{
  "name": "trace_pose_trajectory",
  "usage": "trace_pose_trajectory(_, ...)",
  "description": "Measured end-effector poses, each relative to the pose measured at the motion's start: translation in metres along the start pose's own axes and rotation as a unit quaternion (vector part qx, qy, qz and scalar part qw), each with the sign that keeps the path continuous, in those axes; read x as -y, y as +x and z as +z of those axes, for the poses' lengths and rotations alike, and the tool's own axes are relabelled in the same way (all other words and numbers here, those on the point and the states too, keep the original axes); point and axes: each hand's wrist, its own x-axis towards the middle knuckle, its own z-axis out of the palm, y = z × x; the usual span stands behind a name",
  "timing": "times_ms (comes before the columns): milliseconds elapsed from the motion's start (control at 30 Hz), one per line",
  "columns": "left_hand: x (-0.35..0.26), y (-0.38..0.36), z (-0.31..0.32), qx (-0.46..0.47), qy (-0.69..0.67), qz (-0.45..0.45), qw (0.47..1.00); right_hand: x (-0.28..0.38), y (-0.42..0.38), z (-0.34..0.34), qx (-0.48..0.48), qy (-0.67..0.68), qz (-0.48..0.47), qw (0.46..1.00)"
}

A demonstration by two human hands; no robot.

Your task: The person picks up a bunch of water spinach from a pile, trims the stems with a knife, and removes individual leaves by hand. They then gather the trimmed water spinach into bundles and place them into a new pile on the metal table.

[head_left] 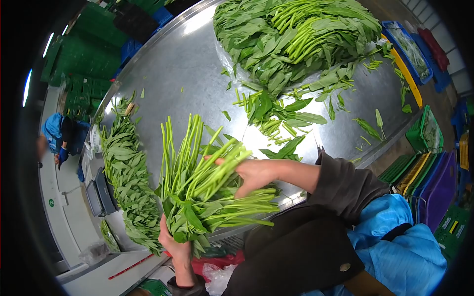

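Hand work with leafy greens at a metal table, in order of apparent size; clock directions are taken from the centre of the view. The metal table (168, 74) spans most of the field, its bare grey surface widest towards 11 o'clock. A large heap of greens (296, 49) lies on it at 1 o'clock, cut stems showing among the leaves. At about 8 to 9 o'clock, a long row of greens (126, 172) follows the table's edge. The bunch of leafy greens (202, 190) is held just off centre, towards 7 o'clock, over the near side of the table; some of its stems point to 12 o'clock, others to 3 o'clock. At 3 to 4 o'clock, beyond the table, stands a stack of crates (419, 177) in green, yellow, blue and purple. Loose trimmings (274, 129), both stems and leaves, are scattered at 2 o'clock, between the heap and the bunch. At 9 o'clock, a co-worker in blue (59, 130) stands beyond the row. The right hand (256, 172), near centre and slightly blurred, grasps a group of the bunch's stems; the left hand (175, 246), at 7 o'clock, grips its leafy part from below.
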Motion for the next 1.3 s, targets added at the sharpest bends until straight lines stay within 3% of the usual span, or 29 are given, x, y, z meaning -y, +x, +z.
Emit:
trace_pose_trajectory(133, -0.007, 0.003, 0.001, 0.016, -0.001, 0.003, 1.000, -0.007, 0.017, 0.012, -0.017, 0.153, -0.087, 0.984)
trace_pose_trajectory(200, -0.006, 0.004, 0.002, 0.024, -0.005, -0.005, 1.000, -0.009, 0.013, 0.018, -0.050, 0.147, -0.097, 0.983)
trace_pose_trajectory(267, -0.001, 0.004, 0.001, 0.032, 0.004, -0.003, 0.999, -0.015, 0.011, 0.012, -0.094, 0.113, 0.068, 0.987)
trace_pose_trajectory(300, 0.002, 0.003, 0.000, 0.033, 0.003, -0.004, 0.999, -0.010, 0.004, 0.013, -0.233, 0.350, 0.039, 0.906)
trace_pose_trajectory(333, 0.006, 0.002, -0.002, 0.029, -0.004, -0.016, 0.999, -0.009, -0.011, -0.008, -0.162, 0.609, 0.072, 0.773)
trace_pose_trajectory(367, 0.008, 0.001, -0.003, 0.025, -0.010, -0.029, 0.999, -0.012, -0.025, -0.026, -0.141, 0.686, 0.042, 0.713)
trace_pose_trajectory(400, 0.008, 0.000, -0.003, 0.024, -0.010, -0.031, 0.999, -0.007, -0.039, -0.040, -0.168, 0.703, 0.027, 0.690)
trace_pose_trajectory(567, -0.004, 0.005, 0.003, 0.055, -0.025, -0.023, 0.998, 0.027, -0.073, -0.073, -0.094, 0.659, -0.108, 0.738)
trace_pose_trajectory(633, -0.018, 0.008, 0.006, 0.070, -0.034, -0.016, 0.997, 0.033, -0.079, -0.077, -0.146, 0.656, -0.190, 0.716)
trace_pose_trajectory(767, -0.041, 0.011, 0.011, 0.053, -0.026, 0.028, 0.998, 0.037, -0.090, -0.088, -0.190, 0.649, -0.255, 0.691)
trace_pose_trajectory(867, -0.046, 0.013, 0.011, 0.058, 0.002, 0.077, 0.995, 0.036, -0.094, -0.093, -0.245, 0.632, -0.264, 0.686)
trace_pose_trajectory(933, -0.044, 0.012, 0.007, 0.069, -0.006, 0.051, 0.996, 0.030, -0.104, -0.106, -0.249, 0.624, -0.257, 0.695)
trace_pose_trajectory(1000, -0.038, 0.008, 0.000, 0.080, -0.015, 0.027, 0.996, 0.028, -0.117, -0.131, -0.594, 0.569, -0.250, 0.511)
trace_pose_trajectory(1033, -0.033, 0.007, -0.003, 0.063, -0.025, 0.002, 0.998, 0.017, -0.129, -0.143, -0.596, 0.567, -0.253, 0.509)
trace_pose_trajectory(1100, -0.025, 0.003, -0.008, 0.047, -0.065, -0.038, 0.996, -0.013, -0.150, -0.156, -0.554, 0.388, -0.134, 0.724)
trace_pose_trajectory(1133, -0.020, 0.001, -0.011, 0.049, -0.064, -0.038, 0.996, -0.011, -0.135, -0.142, -0.554, 0.200, 0.013, 0.808)
trace_pose_trajectory(1167, -0.016, 0.002, -0.014, 0.043, -0.046, -0.031, 0.998, -0.006, -0.124, -0.127, -0.471, -0.121, 0.127, 0.864)
trace_pose_trajectory(1200, -0.013, 0.003, -0.015, 0.035, -0.029, -0.024, 0.999, -0.003, -0.117, -0.116, -0.328, -0.427, 0.228, 0.811)
trace_pose_trajectory(1267, -0.013, 0.002, -0.021, 0.040, -0.035, -0.038, 0.998, 0.000, -0.113, -0.103, -0.377, -0.533, 0.095, 0.752)
trace_pose_trajectory(1300, -0.008, 0.000, -0.025, 0.029, -0.042, -0.039, 0.998, 0.004, -0.106, -0.098, -0.378, -0.532, 0.093, 0.752)
